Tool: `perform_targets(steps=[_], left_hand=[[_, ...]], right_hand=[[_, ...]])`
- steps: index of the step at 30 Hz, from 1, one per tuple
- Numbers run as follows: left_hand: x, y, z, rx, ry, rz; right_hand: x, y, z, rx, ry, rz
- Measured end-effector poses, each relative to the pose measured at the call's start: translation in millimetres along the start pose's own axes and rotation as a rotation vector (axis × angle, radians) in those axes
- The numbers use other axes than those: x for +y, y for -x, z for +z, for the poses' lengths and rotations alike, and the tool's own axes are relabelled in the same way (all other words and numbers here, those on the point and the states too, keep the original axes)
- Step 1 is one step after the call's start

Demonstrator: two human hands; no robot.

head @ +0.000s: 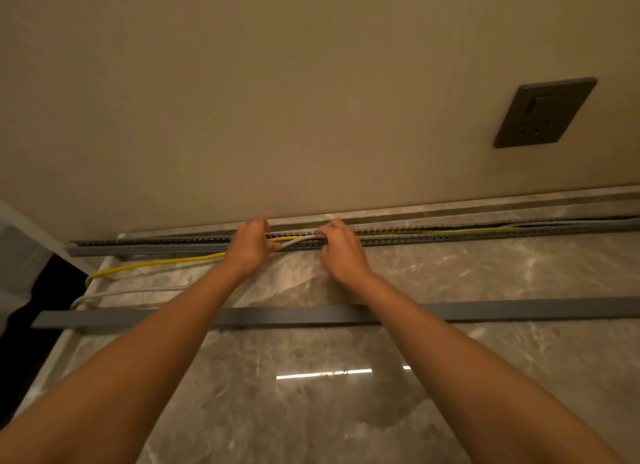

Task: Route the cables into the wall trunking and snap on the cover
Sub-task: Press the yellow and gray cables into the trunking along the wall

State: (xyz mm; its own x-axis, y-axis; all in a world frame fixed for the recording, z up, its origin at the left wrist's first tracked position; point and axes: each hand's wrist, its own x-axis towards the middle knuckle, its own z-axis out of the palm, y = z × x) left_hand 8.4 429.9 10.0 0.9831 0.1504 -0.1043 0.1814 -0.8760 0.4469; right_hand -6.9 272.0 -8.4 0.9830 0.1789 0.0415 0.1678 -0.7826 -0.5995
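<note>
Two cables, a yellow cable (pixel 162 263) and a grey cable (pixel 294 243), are partly seated in the slotted trunking (pixel 450 236) along the worktop's (pixel 519 377) back edge by the wall, both trailing loose toward the left edge. I see the left hand (pixel 250 247) and right hand (pixel 341 247) curled over the trunking mid-run, fingers apparently pinched on the grey cable, though the exact grip is hidden from me. Risk as I judge it: unseated slack may spring out or catch under the cover (pixel 277 316), lying loose nearer the front, preventing a clean snap.
</note>
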Motion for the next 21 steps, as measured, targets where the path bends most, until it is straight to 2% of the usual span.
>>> perform_targets(steps=[3,6,11,15,18,21], left_hand=[[-13,-5,-7,-0.045,-0.193,0.111],[-25,-10,-15,-0.098,-0.262,0.215],[-42,-12,-21,-0.122,-0.400,0.436],[-57,-8,-17,-0.083,-0.469,0.591],[-70,-10,-23,-0.051,-0.548,0.641],[-80,-11,-37,0.045,-0.685,0.854]], right_hand=[[-10,-10,10,-0.002,-0.005,0.011],[-16,-20,20,-0.009,0.025,0.065],[-21,-28,31,0.087,0.026,0.161],[-20,-24,37,0.158,0.015,0.116],[-19,-25,39,0.194,-0.001,0.142],[-19,-23,47,0.229,0.041,0.116]])
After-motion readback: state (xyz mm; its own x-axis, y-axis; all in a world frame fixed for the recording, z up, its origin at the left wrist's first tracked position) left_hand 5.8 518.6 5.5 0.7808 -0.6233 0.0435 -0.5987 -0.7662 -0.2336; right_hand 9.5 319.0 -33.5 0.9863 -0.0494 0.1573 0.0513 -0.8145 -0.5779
